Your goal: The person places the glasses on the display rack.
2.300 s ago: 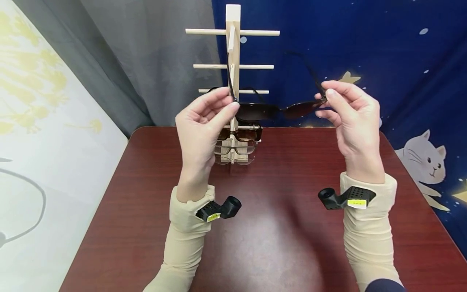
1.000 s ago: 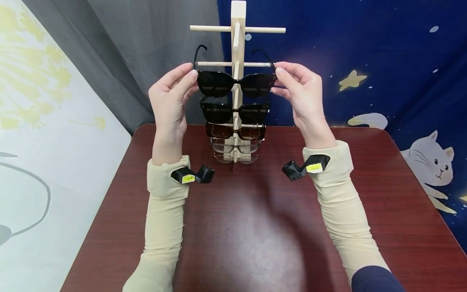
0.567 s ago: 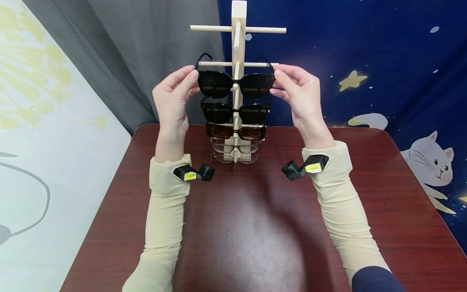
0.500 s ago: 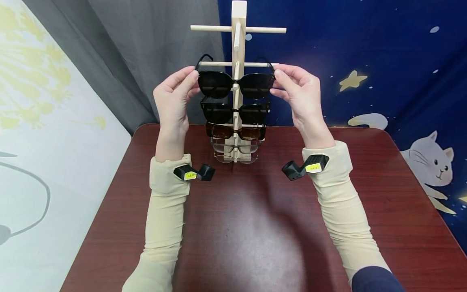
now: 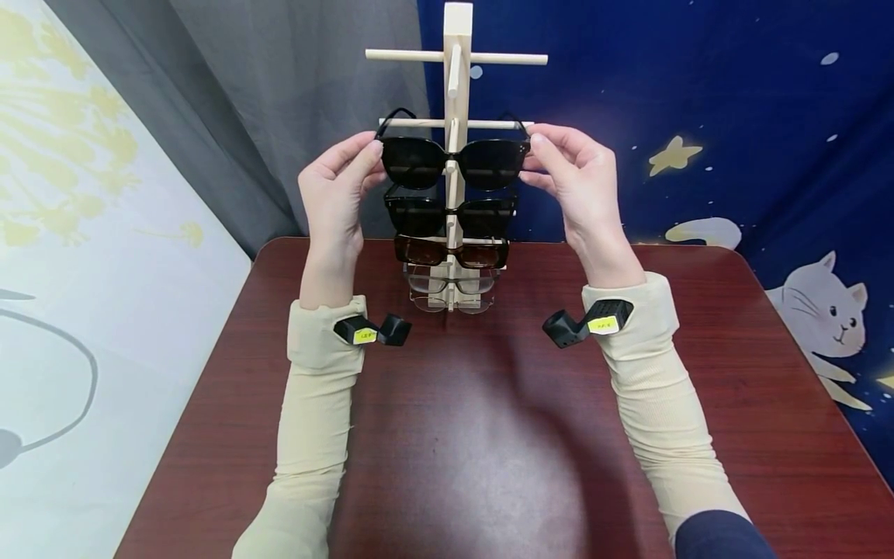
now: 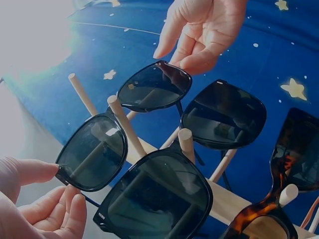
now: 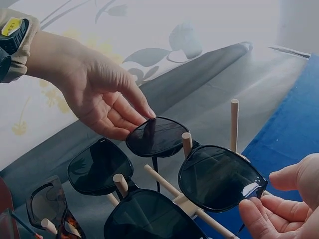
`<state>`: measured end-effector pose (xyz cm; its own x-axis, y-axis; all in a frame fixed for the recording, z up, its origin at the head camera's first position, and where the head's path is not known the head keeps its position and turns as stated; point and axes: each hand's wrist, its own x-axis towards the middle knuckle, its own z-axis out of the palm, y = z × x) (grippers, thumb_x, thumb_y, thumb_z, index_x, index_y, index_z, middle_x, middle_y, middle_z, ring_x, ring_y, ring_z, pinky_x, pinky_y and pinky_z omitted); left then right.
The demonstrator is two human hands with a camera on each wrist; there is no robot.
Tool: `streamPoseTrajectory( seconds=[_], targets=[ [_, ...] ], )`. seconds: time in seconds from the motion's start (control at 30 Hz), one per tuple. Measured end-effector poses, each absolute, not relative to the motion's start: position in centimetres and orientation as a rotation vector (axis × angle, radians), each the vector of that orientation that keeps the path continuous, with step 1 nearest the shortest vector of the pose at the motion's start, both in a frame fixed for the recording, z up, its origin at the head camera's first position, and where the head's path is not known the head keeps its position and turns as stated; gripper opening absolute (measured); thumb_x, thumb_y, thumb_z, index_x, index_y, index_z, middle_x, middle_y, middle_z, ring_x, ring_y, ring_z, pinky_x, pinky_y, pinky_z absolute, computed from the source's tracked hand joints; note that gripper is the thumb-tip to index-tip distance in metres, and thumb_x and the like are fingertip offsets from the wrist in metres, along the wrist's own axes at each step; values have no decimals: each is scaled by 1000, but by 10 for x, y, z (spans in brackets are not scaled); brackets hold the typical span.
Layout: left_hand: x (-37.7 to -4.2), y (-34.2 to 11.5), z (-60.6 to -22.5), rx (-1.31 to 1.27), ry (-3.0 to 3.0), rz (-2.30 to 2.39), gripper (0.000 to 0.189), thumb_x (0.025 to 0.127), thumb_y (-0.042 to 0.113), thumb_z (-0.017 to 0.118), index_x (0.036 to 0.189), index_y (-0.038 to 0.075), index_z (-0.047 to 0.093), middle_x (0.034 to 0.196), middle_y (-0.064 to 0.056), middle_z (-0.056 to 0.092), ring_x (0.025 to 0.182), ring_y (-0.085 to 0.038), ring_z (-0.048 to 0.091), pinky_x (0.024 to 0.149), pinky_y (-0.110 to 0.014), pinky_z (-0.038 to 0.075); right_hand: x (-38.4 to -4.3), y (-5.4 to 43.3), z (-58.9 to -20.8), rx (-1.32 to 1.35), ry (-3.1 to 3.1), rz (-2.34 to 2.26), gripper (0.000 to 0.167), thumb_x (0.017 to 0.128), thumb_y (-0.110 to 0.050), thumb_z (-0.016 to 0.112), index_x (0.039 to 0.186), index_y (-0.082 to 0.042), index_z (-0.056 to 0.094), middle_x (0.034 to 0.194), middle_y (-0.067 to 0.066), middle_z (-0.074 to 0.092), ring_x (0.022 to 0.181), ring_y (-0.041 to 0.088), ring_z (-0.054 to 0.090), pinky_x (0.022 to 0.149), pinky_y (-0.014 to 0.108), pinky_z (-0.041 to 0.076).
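Note:
Black sunglasses (image 5: 415,163) sit with their bridge at a front peg of the wooden display stand (image 5: 458,93), below its top crossbar. My left hand (image 5: 338,186) pinches their left hinge corner between thumb and fingers. At the opposite corner, my right hand (image 5: 576,178) pinches the frame the same way. Both temples reach back beside the second crossbar (image 5: 419,123). In the left wrist view, a peg (image 6: 119,112) stands up at the bridge of the held sunglasses (image 6: 94,152). Just below them hangs a second black pair (image 5: 485,217).
Tortoiseshell sunglasses (image 5: 422,251) and two clear-lens glasses, the upper pair (image 5: 478,285) and the lower pair (image 5: 427,303), hang further down the stand. The top crossbar (image 5: 401,55) carries no glasses. The stand rises at the back edge of a dark red table (image 5: 475,442), before grey and blue curtains.
Both hands brought the black sunglasses from the right onto the stand, above the second black pair. In the last half second they shifted only slightly, and the temple tips dropped a little.

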<state>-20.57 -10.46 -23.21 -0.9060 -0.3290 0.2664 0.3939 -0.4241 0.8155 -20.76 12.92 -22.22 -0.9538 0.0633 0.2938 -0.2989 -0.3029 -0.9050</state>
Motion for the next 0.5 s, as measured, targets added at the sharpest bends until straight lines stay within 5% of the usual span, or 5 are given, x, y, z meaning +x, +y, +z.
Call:
streamPoseTrajectory(
  seconds=[0.5],
  targets=[
    [-187, -133, -261, -188, -1665, -1891, 15, 87, 5, 65, 99, -5, 69, 80, 0, 69, 69, -13, 62, 68, -22, 52, -192, 152, -249, 388, -1816, 2169, 17, 86, -4, 66, 102, 3, 67, 87, 10, 67, 75, 17, 64, 70, 22, 56]
  ],
)
